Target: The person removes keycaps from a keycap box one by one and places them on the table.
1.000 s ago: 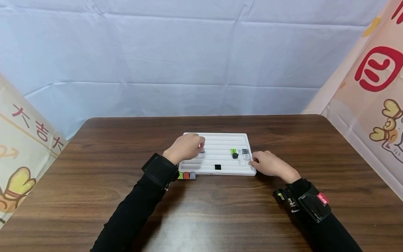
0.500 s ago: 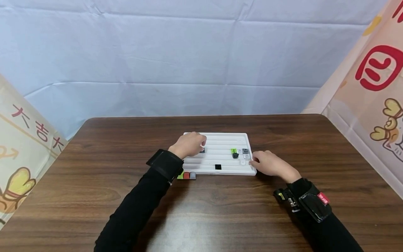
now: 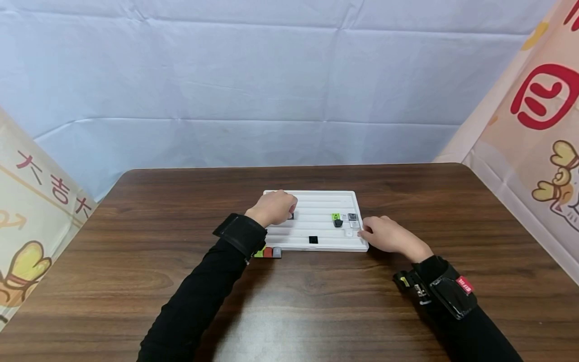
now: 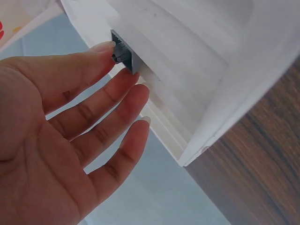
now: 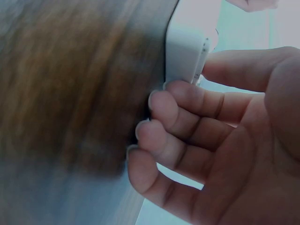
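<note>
A white ridged tray [image 3: 323, 199] lies on the table with small keycaps in its rows. At its left part my left hand [image 3: 273, 207] pinches a dark grey keycap [image 4: 127, 57] between thumb and index finger. In the left wrist view the keycap is tipped so its hollow underside shows, right at a ridge; the other fingers are spread loosely. My right hand [image 3: 386, 235] grips the tray's right edge, thumb at the rim and curled fingers against the side wall. A green keycap [image 3: 335, 216], a black keycap [image 3: 338, 223] and a grey keycap [image 3: 352, 217] sit near that side.
A black square keycap [image 3: 313, 240] sits in the tray's front row. Just before the tray's front left corner, a red keycap [image 3: 268, 252] and a grey-blue keycap [image 3: 277, 252] stand beside a green one. The brown wooden table [image 3: 316, 311] extends around, with a pale cloth [image 3: 271, 90] behind.
My left hand has shifted slightly to the right and away from me over the tray, fingers still at the keycap. The right hand has stayed in place.
</note>
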A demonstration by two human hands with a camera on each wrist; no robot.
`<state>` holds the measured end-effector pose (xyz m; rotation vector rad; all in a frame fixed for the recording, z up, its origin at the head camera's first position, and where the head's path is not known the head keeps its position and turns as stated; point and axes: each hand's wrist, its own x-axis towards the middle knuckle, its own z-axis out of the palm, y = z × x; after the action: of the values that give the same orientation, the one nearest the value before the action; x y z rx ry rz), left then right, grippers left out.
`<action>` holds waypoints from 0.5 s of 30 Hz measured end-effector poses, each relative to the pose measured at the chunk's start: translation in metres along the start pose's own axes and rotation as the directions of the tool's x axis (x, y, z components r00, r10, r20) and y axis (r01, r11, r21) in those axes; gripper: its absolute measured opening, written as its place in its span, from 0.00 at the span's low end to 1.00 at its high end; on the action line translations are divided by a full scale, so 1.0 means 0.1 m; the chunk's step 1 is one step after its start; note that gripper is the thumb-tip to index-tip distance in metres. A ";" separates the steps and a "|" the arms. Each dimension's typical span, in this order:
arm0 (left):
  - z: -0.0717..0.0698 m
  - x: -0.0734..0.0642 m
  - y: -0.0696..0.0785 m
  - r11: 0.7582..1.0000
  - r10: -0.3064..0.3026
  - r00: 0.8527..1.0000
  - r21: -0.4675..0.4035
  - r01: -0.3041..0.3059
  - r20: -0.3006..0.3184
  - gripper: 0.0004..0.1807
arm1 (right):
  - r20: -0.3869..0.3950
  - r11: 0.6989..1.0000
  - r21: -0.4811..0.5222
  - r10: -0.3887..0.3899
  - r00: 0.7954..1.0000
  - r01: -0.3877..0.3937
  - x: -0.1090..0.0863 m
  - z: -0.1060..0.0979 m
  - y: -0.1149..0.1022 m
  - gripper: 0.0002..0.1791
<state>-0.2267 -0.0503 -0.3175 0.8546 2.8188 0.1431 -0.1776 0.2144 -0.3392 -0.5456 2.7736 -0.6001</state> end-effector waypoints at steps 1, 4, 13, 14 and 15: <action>0.00 0.00 0.00 1.000 0.001 1.000 -0.001 -0.001 -0.003 0.05 | 0.000 1.000 0.001 0.000 1.000 0.000 0.00 0.00 0.00 0.15; 0.01 0.00 0.00 1.000 0.008 1.000 0.004 -0.008 -0.012 0.07 | -0.001 1.000 0.000 0.002 1.000 -0.002 0.00 0.00 0.00 0.14; 0.03 -0.01 0.00 1.000 0.006 1.000 0.012 -0.006 -0.024 0.08 | 0.001 1.000 -0.001 0.007 1.000 -0.007 0.01 0.01 0.02 0.14; 0.02 -0.01 0.01 1.000 0.006 1.000 0.012 -0.006 -0.026 0.08 | 0.002 1.000 -0.001 0.008 1.000 -0.008 0.01 0.01 0.02 0.14; 0.02 -0.01 0.01 1.000 0.005 1.000 0.010 -0.005 -0.027 0.09 | 0.003 1.000 0.000 0.010 1.000 -0.010 0.01 0.01 0.02 0.14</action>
<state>-0.2247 -0.0504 -0.3196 0.8689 2.8448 0.1427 -0.1785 0.2154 -0.3406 -0.5314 2.7719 -0.5958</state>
